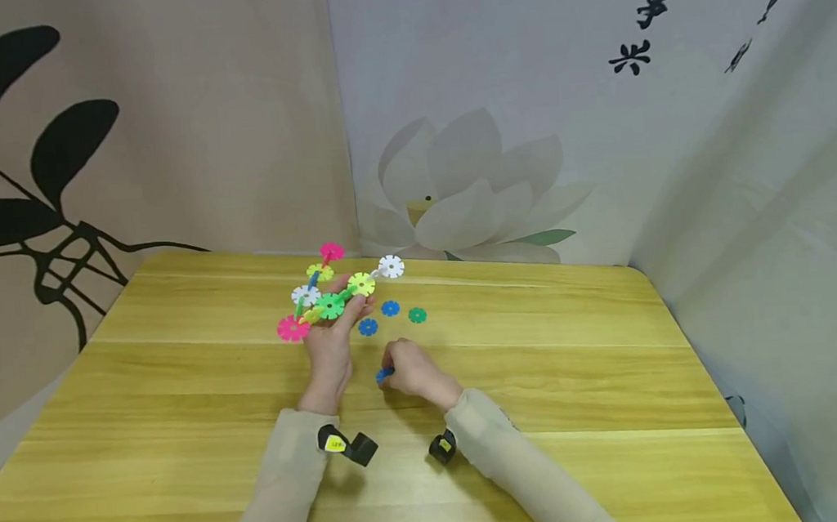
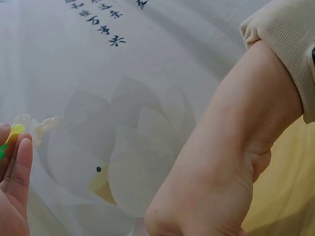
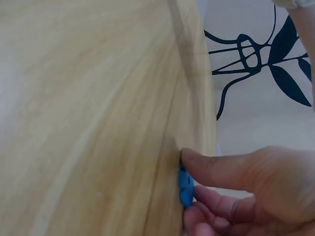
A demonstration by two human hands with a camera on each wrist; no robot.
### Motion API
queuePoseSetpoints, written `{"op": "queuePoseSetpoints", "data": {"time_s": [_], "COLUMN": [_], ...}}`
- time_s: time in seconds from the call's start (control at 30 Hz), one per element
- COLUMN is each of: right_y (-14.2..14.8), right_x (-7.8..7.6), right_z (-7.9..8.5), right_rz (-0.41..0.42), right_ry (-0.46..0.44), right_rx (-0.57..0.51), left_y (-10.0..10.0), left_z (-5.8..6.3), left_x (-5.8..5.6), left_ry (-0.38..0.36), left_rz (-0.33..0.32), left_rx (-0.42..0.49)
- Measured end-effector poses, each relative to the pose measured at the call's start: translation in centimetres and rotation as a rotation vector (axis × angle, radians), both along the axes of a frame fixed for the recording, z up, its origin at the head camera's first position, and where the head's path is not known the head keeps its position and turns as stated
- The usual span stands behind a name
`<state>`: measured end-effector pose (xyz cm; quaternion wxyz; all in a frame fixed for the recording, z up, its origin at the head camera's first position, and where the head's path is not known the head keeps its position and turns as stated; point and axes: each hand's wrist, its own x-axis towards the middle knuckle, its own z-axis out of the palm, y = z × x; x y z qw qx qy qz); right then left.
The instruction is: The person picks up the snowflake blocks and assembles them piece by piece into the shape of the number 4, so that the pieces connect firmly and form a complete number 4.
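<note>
I see the left hand (image 1: 332,356) gripping a branching cluster of pink, white, yellow and green flower-shaped plastic discs (image 1: 330,306); the right hand (image 1: 415,369) pinches a blue notched plastic disc (image 3: 185,189) close to the yellow wood-grain tabletop (image 1: 581,355) — beyond it lie two loose blue discs (image 1: 368,327) and a green one (image 1: 417,315).

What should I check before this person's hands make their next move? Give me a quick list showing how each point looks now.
1. Left hand holds the joined colourful discs: ok.
2. Right hand pinches a small blue disc: ok.
3. Small blue disc touches the joined colourful discs: not ok, they are apart.
4. Its slots are lined up for joining: cannot tell, partly covered.
5. Spares are in view: ok, two loose blue discs and a green disc.
</note>
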<state>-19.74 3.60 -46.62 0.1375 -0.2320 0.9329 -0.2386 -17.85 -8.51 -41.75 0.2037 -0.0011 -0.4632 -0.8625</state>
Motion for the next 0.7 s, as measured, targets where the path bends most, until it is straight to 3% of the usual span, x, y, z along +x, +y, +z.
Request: {"op": "queuePoseSetpoints", "data": {"time_s": [0.2,0.33,0.53,0.7], "right_y": [0.4,0.9,2.3,3.0], "right_x": [-0.2,-0.4,-0.2,0.4], "right_z": [-0.1,-0.4,0.3,2.8], "right_rz": [-0.037,-0.048,-0.112,-0.196], "right_ry": [-0.073,-0.096,-0.123,0.020], "right_rx": [-0.048,-0.152,-0.458,-0.758], "left_y": [0.1,0.2,0.4,0.6], "left_z": [0.0,-0.1,-0.4,-0.5], "left_x": [0.1,-0.1,-0.2,-0.2], "left_ry": [0.012,0.032,0.017,0.010], "left_rz": [0.001,0.010,0.015,0.010], "left_rx": [-0.004,0.000,0.000,-0.009]}}
